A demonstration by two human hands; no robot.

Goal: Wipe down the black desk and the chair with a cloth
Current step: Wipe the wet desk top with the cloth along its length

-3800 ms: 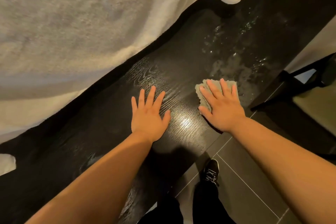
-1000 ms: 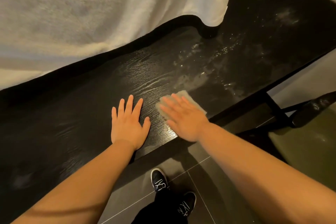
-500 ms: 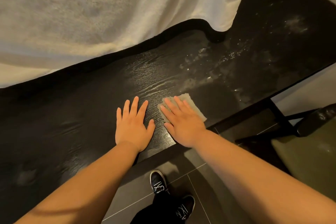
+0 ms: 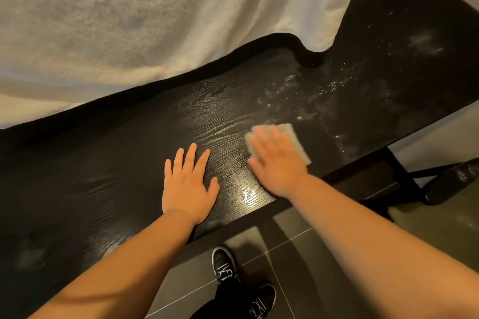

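Note:
The black desk (image 4: 111, 163) runs across the view, its wood grain shiny and wet. Streaks and droplets of moisture lie on its right half. My right hand (image 4: 276, 163) lies flat on a small grey cloth (image 4: 295, 141) near the front edge, fingers straight and blurred. To its left, my left hand (image 4: 188, 186) rests palm down on the desk with fingers spread, holding nothing. A dark chair (image 4: 451, 184) shows partly at the right edge.
A large white towel (image 4: 155, 21) hangs over the back of the desk and covers the upper left. Dark floor tiles (image 4: 293, 261) and my black shoes (image 4: 225, 264) lie below the front edge. A desk leg (image 4: 399, 171) stands at the right.
My right hand has slid the cloth to the right and a little away from my left hand. The left hand stays planted on the desk.

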